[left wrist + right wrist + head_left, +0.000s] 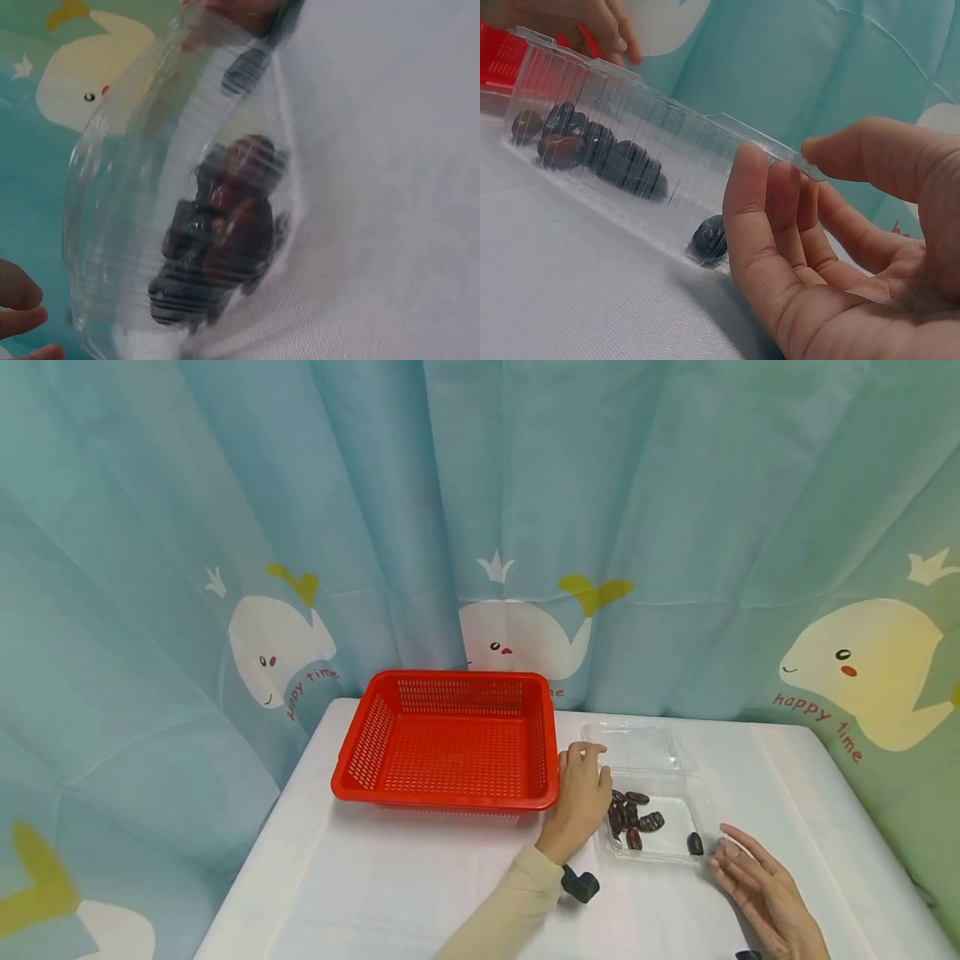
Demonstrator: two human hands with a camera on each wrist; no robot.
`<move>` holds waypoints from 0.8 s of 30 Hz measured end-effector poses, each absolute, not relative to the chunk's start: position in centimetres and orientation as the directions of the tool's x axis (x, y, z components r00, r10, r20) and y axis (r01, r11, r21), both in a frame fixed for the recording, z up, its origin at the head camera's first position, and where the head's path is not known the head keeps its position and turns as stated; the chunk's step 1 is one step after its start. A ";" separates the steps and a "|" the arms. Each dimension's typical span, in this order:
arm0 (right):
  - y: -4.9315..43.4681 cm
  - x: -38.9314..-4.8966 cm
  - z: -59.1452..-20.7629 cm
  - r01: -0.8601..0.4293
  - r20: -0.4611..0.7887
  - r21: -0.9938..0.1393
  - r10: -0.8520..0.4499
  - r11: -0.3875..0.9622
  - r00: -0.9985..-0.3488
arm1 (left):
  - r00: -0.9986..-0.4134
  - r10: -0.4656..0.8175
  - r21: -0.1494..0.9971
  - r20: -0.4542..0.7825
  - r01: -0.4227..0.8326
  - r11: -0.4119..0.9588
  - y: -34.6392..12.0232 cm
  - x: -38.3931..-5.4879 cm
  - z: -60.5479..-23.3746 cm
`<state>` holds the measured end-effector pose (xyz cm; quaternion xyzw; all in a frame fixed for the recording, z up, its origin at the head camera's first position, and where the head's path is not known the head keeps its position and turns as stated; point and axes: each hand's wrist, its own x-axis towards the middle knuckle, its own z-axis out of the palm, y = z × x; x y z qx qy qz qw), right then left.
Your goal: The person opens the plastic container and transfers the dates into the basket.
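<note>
A clear plastic clamshell box lies on the table with its lid folded back. Several dark brown dates are bunched at the box's left side, and a single date sits in its near right corner. My right hand is at that corner; in the right wrist view its thumb and fingers pinch the box's rim. My left hand hovers by the box's left edge, fingers loosely bent with nothing between them. Its fingertips appear apart from the box in the left wrist view.
A red plastic basket with slotted walls stands left of the box, right beside my left hand. The table has a white cover. Behind it hangs a blue-green curtain printed with whales. A black strap piece is at my left wrist.
</note>
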<state>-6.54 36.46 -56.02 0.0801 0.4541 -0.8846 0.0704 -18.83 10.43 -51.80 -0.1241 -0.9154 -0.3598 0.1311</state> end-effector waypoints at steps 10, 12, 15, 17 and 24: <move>36.6 -6.3 -56.1 0.254 -0.293 -0.813 -0.010 -0.523 -0.956 | -0.878 0.311 0.553 0.363 0.472 0.687 11.6 -16.9 -50.4; 36.6 -6.3 -56.0 0.243 -0.278 -0.818 -0.013 -0.522 -0.961 | -0.872 0.345 0.584 0.347 0.489 0.649 11.8 -16.9 -50.3; 36.6 -6.4 -56.0 0.228 -0.256 -0.826 -0.017 -0.516 -0.967 | -0.857 0.395 0.609 0.330 0.513 0.604 11.9 -17.0 -50.3; 36.6 -6.4 -56.0 0.221 -0.248 -0.824 -0.020 -0.522 -0.969 | -0.850 0.422 0.627 0.317 0.521 0.578 12.0 -17.0 -50.3; 36.5 -6.5 -56.0 0.220 -0.248 -0.821 -0.018 -0.526 -0.969 | -0.847 0.482 0.695 0.225 0.486 0.530 12.3 -16.8 -50.5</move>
